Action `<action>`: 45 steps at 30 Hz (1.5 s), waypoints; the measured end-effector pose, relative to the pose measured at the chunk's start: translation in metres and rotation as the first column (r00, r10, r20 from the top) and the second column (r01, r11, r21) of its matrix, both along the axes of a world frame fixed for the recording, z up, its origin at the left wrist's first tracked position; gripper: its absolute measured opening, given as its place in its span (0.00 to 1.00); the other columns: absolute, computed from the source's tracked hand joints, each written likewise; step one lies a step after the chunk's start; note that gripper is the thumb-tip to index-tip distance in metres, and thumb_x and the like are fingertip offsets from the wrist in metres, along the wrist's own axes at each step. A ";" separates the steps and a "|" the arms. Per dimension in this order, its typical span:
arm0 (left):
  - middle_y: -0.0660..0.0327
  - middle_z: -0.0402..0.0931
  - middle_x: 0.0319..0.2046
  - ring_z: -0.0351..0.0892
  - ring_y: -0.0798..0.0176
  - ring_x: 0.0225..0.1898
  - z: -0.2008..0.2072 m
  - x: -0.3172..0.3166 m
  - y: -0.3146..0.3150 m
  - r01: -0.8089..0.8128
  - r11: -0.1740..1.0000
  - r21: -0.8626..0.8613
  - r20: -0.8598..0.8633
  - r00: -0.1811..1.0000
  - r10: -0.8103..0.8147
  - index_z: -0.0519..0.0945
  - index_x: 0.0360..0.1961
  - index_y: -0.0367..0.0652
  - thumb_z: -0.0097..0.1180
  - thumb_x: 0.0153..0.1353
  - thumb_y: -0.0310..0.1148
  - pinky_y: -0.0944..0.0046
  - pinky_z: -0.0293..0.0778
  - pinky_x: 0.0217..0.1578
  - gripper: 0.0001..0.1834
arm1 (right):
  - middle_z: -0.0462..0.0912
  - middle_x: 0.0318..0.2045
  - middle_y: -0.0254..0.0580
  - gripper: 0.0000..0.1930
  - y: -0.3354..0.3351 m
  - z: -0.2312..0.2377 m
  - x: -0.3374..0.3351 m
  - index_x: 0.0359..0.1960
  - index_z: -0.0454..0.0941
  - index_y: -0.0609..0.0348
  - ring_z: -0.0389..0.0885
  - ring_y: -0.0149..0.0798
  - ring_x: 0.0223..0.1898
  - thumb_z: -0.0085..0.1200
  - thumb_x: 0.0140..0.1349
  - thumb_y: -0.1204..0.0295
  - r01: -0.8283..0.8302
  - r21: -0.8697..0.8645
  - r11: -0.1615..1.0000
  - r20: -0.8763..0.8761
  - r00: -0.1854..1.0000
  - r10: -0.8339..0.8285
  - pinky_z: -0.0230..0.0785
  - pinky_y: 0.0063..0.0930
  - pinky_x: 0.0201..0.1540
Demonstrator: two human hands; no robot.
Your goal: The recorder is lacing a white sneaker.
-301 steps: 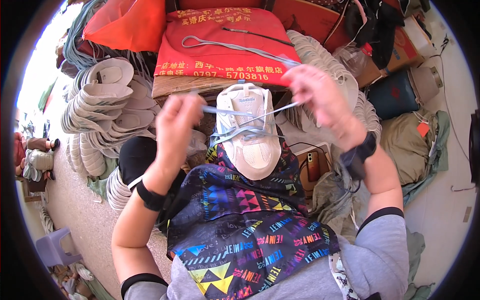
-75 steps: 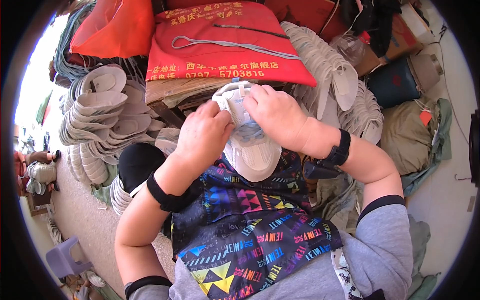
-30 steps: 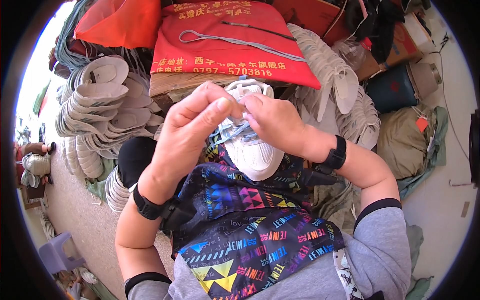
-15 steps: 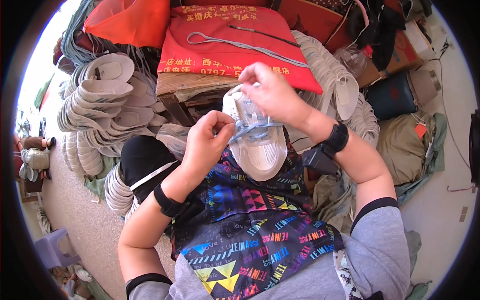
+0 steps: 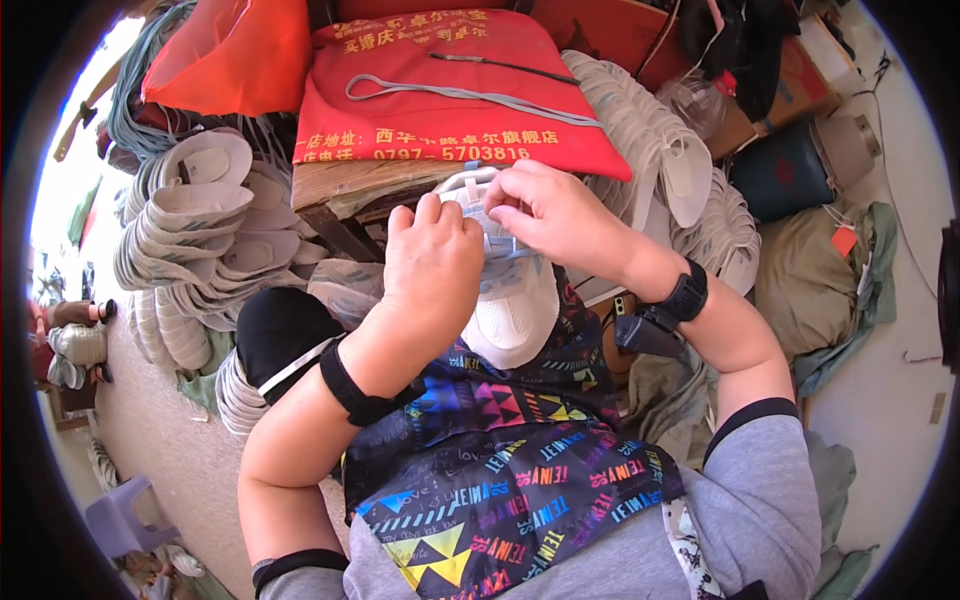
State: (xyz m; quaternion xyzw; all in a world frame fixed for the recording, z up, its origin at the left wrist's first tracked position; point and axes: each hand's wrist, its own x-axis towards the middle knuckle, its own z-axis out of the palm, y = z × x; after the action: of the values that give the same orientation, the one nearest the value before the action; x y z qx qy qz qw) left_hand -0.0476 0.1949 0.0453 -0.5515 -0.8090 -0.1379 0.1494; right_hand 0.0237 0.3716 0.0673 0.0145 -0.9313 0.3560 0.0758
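Note:
A white sneaker (image 5: 512,325) with a light blue shoelace (image 5: 506,246) rests toe toward me, its heel end near the wooden stool's edge. My left hand (image 5: 432,258) is closed over the shoe's left side, knuckles up, covering part of the laces. Its fingertips are hidden. Over the tongue, my right hand (image 5: 555,212) is closed with thumb and forefinger curled together in a pinch. What sits between those fingers is too small to make out. Under the shoe lies my dark patterned apron (image 5: 520,460).
Ahead stands a wooden stool (image 5: 345,188) draped with a red cloth (image 5: 450,115), bearing a loose grey lace (image 5: 480,99) and a thin dark tool (image 5: 500,66). White shoe uppers (image 5: 200,215) are stacked at left, more uppers (image 5: 655,145) at right. A purple plastic stool (image 5: 130,515) stands lower left.
My left hand has moved up and right over the laces, turning knuckles up. My right hand has shifted slightly right and nearer. The crossed blue lace strands are now mostly covered.

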 end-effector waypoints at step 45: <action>0.57 0.68 0.25 0.70 0.53 0.33 -0.010 -0.093 -0.058 -0.251 0.884 0.395 0.168 0.965 0.199 0.72 0.19 0.40 0.60 0.41 0.26 0.57 0.67 0.36 0.07 | 0.74 0.35 0.45 0.07 0.144 -0.002 0.095 0.34 0.73 0.55 0.76 0.54 0.34 0.53 0.54 0.71 0.581 0.578 0.573 -0.424 0.814 -0.397 0.70 0.46 0.36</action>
State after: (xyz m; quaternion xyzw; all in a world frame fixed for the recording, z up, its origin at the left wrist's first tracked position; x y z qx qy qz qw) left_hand -0.1406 0.1373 0.0348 -0.4002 -0.8277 -0.3210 0.2275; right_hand 0.1184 0.5157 0.0650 -0.1742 -0.9436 -0.0535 0.2765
